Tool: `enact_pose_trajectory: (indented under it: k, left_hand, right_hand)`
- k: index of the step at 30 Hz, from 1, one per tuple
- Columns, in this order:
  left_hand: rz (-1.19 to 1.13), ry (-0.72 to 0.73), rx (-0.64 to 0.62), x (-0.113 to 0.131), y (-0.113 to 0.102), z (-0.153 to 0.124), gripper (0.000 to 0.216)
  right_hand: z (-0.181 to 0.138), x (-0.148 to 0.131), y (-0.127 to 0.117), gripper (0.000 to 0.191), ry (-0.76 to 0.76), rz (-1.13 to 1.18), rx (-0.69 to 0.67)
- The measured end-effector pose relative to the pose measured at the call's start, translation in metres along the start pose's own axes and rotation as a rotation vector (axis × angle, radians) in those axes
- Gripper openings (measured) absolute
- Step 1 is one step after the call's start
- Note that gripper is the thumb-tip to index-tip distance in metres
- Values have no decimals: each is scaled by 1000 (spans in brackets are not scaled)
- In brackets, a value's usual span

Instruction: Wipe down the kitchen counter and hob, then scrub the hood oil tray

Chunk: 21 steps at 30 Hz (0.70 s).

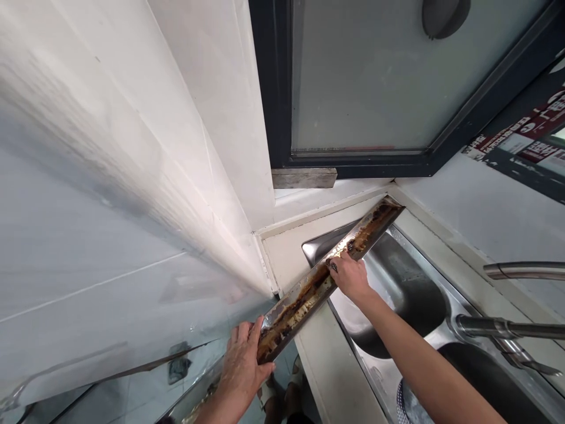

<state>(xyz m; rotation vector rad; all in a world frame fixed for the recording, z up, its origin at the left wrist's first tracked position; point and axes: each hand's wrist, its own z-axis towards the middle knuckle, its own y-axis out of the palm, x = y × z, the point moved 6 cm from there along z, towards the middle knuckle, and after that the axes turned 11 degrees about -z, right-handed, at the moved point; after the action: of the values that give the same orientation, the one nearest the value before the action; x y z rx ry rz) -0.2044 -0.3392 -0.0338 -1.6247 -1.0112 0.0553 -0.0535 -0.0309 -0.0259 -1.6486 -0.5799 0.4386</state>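
The left hand (241, 362) clasps the metal trough (311, 290) beyond the counter (324, 362) edge; the half-curled right hand (352, 279) presses inside, its grip unclear. Brown grime (369, 232) remains along the channel.

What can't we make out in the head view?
All head view:
- Trough underside: faces away from camera.
- Trough's near end: partly behind the left hand.
- Anything under the right hand: covered by its fingers.
- Sticker wording: too small, cut by right edge.
- Upper pipe's far end: cut by right edge.
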Motion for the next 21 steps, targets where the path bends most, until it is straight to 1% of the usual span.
enact_pose_trajectory:
  k: [1,2,4,6,7,9,12,14,15,16,19,21]
  left_hand:
    - [1,1,-1,1,-1,0,90]
    - [0,4,-3,2,-1,0,90]
    - [-4,15,-5,3,-1,-1,90]
    - [4,14,0,3,0,-2,90]
    - [12,9,4,3,0,-2,91]
    - [24,4,8,2,1,-3,92]
    - [25,14,6,3,2,-2,92]
    - [35,10,-2,3,1,-2,92]
    - [42,4,-8,4,1,-2,92]
    - [47,-5,-17,4,0,-2,93]
    - [54,-29,-35,8,-1,-3,93]
    - [62,-43,-33,10,-3,-4,93]
  right_hand:
    - [1,4,-1,26,1,20,19]
    - [4,12,-3,28,34,36,38]
    - [13,35,-8,34,158,56,66]
    - [20,47,-10,36,244,54,46]
    - [21,46,-9,35,252,43,22]
    - [16,31,-7,32,214,9,-16]
    - [0,1,-3,26,70,-10,-26]
    - [-5,-6,-5,24,1,-1,0]
    - [-3,-1,-8,24,10,-4,21]
    - [0,8,-11,26,50,-12,42]
    - [14,38,-18,31,231,-40,73]
    - [16,39,-14,30,266,-47,52]
